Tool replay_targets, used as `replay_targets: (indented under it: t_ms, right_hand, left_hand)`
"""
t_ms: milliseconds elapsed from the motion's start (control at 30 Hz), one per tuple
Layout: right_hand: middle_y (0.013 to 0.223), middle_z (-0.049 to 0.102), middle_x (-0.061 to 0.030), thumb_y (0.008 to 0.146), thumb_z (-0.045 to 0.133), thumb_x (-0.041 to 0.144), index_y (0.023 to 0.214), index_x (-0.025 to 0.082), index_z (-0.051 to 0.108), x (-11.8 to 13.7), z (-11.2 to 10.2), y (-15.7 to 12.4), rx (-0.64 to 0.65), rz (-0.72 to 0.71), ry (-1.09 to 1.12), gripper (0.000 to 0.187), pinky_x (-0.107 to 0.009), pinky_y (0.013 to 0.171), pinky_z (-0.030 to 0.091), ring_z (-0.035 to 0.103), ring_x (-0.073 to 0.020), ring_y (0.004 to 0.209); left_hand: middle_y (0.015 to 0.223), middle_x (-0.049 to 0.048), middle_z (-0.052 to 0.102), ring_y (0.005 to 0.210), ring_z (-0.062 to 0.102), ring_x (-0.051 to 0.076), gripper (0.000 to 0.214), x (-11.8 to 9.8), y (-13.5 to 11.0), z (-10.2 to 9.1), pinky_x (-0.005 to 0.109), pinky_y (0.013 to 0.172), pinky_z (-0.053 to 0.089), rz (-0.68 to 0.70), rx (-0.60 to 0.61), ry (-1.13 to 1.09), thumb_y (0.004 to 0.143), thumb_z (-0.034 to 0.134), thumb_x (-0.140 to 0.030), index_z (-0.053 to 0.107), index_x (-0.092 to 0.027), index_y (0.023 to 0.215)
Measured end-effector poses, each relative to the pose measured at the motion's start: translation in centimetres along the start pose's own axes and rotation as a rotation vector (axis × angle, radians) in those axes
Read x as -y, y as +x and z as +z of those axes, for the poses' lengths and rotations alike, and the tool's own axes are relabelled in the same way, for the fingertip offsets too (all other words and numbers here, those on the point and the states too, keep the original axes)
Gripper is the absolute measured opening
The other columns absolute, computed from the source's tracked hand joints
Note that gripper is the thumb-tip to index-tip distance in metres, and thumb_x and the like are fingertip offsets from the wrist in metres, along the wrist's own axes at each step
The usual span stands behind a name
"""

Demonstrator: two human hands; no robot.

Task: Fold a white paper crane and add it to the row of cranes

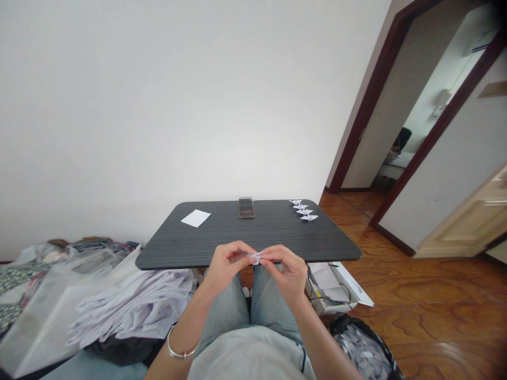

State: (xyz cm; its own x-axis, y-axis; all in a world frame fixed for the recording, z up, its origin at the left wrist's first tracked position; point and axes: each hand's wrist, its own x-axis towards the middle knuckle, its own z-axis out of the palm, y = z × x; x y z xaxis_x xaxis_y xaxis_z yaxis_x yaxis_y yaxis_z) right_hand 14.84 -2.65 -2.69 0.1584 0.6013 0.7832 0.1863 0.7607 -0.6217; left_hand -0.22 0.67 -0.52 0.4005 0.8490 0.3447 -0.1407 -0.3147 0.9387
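Observation:
Between my two hands, at the table's near edge, is a small piece of folded white paper [255, 257]. My left hand [232, 261] pinches its left side between thumb and fingertips, and my right hand [285, 266] pinches the right side. My fingers cover much of the paper, so its exact shape is hard to make out. Several white paper cranes [307, 217] stand in a slanting row at the table's far right. A stack of square white paper [196, 218] lies flat at the far left.
The dark table [222, 232] stands against a white wall. A phone [246, 207] is at its back edge. On the floor to the right are a white box [328, 287] with papers and cables, and a black bag [366, 348] of paper scraps. Folded white cloth [134, 306] lies left.

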Motion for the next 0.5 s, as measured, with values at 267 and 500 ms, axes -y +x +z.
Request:
replay_targets:
  t_ms: [267, 500]
  right_hand:
    - [0.071, 0.068, -0.0035, 0.073, 0.064, 0.012, 0.068, 0.021, 0.067, -0.30, 0.08, -0.19, 0.002, 0.072, 0.062, 0.011, -0.029, 0.062, 0.050, 0.064, -0.0168, 0.067]
    - [0.070, 0.069, -0.0034, 0.072, 0.066, 0.013, 0.066, 0.021, 0.067, -0.63, 0.00, -0.18, 0.007, 0.121, 0.102, 0.010, -0.029, 0.061, 0.050, 0.063, -0.0170, 0.066]
  left_hand:
    - [0.072, 0.0037, 0.069, 0.068, 0.063, 0.015, 0.009, 0.04, 0.02, -0.20, 0.026, 0.068, 0.050, 0.001, -0.010, 0.053, 0.065, 0.072, -0.021, 0.068, -0.014, 0.069]
    - [0.071, 0.0025, 0.069, 0.067, 0.062, 0.013, 0.007, 0.11, 0.00, -0.30, 0.024, 0.066, 0.050, -0.006, -0.005, 0.039, 0.066, 0.071, -0.019, 0.068, -0.014, 0.069]
